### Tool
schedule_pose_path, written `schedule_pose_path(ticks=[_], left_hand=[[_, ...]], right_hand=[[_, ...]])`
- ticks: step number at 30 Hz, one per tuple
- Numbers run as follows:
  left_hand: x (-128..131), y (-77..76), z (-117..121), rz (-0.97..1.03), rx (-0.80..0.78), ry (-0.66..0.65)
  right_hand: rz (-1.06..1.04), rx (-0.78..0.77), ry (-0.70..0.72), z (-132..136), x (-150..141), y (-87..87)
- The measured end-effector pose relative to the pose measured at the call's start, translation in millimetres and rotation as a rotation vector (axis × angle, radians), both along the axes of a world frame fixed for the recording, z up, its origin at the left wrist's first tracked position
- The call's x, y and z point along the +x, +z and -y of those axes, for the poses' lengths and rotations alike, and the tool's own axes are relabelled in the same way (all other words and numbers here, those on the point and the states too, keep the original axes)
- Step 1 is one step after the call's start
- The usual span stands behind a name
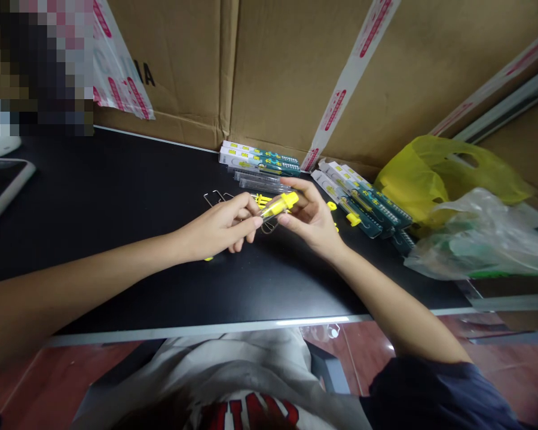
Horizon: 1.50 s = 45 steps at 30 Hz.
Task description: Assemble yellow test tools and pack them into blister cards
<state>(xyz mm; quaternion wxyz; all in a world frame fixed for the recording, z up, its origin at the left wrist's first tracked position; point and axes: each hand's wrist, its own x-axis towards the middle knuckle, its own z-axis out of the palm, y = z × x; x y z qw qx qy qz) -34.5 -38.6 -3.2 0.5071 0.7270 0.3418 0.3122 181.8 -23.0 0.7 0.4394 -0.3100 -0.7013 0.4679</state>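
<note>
Between the thumb and fingers of my left hand point(231, 224) is a clear plastic tube with a yellow end point(278, 206), tilted up toward the right. My right hand point(314, 218) curves around the yellow end, thumb and index finger apart. Whether one of its rear fingers touches the yellow part I cannot tell. Behind my hands lie bent metal wire hooks point(215, 196), several yellow rods point(263, 200) and clear empty-looking tubes point(262, 181). Small yellow caps point(332, 206) rest on the table just right of my right hand.
Green-and-white printed boxes stand stacked at the back point(260, 158) and right point(363, 197), one with a yellow-ended piece point(353, 219) on it. A yellow bag point(412, 173) and a clear bag point(484, 239) sit farther right. Large cardboard point(278, 71) walls the black table point(130, 286). A white-edged device point(4, 191) lies left.
</note>
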Motion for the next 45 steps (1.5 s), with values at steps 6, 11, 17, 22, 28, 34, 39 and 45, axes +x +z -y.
schedule_pose_path(ticks=[6, 11, 17, 22, 28, 34, 39, 45], left_hand=[[6.5, -2.8, 2.1, 0.24, -0.189, -0.078], [10.0, -6.9, 3.3, 0.296, -0.264, -0.027], [10.6, -9.9, -0.9, 0.253, -0.351, -0.042], [12.0, -11.3, 2.0, 0.176, -0.372, -0.059], [14.0, -14.4, 5.1, 0.158, -0.365, -0.07], [15.5, -17.0, 8.7, 0.142, -0.267, -0.046], [17.9, -14.1, 15.6, 0.109, -0.221, -0.009], [17.5, -16.7, 17.6, 0.099, -0.247, -0.038]], right_hand=[[-0.042, -0.225, 0.081, -4.5, -1.2, -4.4], [-0.06, -0.268, 0.081, -2.4, -4.9, -6.8], [-0.158, -0.268, 0.016, -10.0, 4.8, 3.5], [-0.153, -0.202, -0.101, -14.3, 14.3, 16.2], [-0.175, -0.117, -0.178, -11.4, 15.2, 23.0], [-0.195, -0.044, -0.232, -7.1, 12.4, 27.3], [-0.2, -0.05, -0.257, -7.8, 14.2, 26.9], [-0.216, -0.046, -0.256, -10.6, 16.3, 27.2]])
